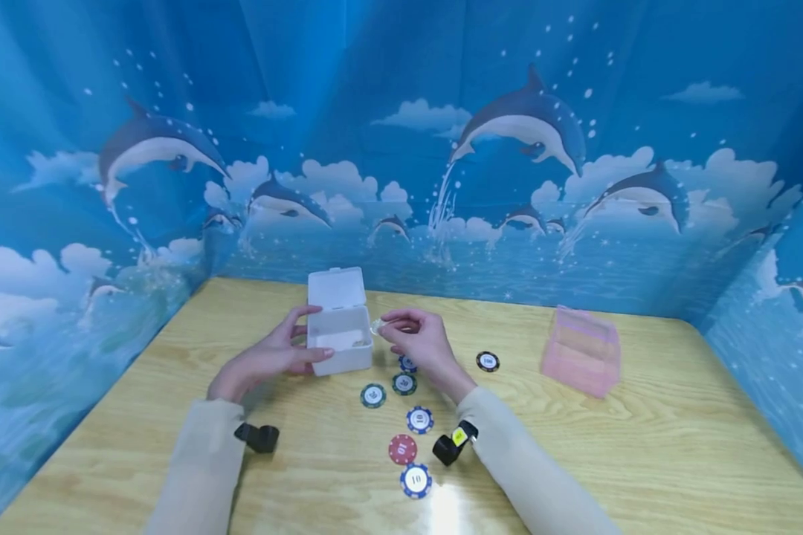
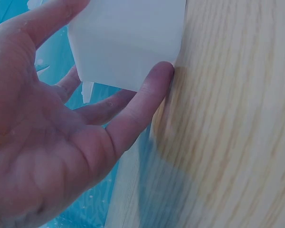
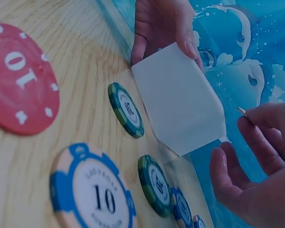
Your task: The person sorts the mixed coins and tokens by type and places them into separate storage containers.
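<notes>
A white plastic box (image 1: 338, 361) stands on the table with its hinged lid (image 1: 337, 288) tipped back. My left hand (image 1: 273, 352) grips it from the left, thumb on the near side and fingers round the far side; the left wrist view shows the thumb (image 2: 154, 88) against the white wall. Inside the box lies a small gold-coloured bit (image 1: 359, 343). Just off its right rim, my right hand (image 1: 420, 340) pinches a small, thin, shiny piece (image 3: 242, 111) between thumb and fingertip; I cannot tell what kind it is.
Several poker chips lie in front of the hands: a red chip (image 1: 402, 449), blue-edged chips (image 1: 419, 420) and green-edged chips (image 1: 373, 395). A black-edged chip (image 1: 488, 362) is right of my right wrist. Farther right stands a translucent pink box (image 1: 581, 352). A dolphin-print curtain (image 1: 401, 134) hangs behind the table.
</notes>
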{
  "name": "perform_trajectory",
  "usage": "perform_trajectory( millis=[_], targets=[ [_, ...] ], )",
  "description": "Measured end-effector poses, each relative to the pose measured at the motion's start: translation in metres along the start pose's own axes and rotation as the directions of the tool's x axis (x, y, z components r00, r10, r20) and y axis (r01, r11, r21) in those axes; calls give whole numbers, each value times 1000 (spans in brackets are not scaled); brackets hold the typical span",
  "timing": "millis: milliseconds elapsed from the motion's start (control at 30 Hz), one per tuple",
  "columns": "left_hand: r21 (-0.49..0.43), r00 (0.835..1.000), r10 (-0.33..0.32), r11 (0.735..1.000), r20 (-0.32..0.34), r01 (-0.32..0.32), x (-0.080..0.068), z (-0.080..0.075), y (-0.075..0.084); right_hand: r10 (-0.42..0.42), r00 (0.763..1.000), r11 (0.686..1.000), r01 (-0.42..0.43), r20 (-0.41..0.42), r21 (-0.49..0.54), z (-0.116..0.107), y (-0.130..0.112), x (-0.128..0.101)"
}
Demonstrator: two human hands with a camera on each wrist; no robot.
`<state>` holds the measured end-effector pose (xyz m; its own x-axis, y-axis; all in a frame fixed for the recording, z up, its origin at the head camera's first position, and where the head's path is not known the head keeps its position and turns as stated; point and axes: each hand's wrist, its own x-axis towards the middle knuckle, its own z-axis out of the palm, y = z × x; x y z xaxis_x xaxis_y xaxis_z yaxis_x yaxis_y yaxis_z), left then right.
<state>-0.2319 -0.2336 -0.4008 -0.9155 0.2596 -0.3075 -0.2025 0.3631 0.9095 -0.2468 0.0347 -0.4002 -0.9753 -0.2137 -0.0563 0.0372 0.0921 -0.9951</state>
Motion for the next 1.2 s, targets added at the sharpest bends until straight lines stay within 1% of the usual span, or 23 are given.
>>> perform_trajectory(
  millis=[367, 667, 867, 1200],
  targets=[
    [20, 1000, -7, 1000, -8, 7, 0, 0, 2, 0, 1000, 1000, -1, 22, 19, 9, 0, 6],
    [5, 1000, -11, 1000, 4, 11, 1, 0, 2, 25, 999, 996, -28, 38, 90, 14, 1, 9],
    [-10, 1000, -1, 1000, 11, 1, 1, 1, 2, 28, 999, 996, -31, 36, 86, 17, 0, 10],
    [-6, 1000, -10, 1000, 6, 10, 0, -1, 2, 22, 998, 998, -25, 54, 51, 19, -1, 13]
  ],
)
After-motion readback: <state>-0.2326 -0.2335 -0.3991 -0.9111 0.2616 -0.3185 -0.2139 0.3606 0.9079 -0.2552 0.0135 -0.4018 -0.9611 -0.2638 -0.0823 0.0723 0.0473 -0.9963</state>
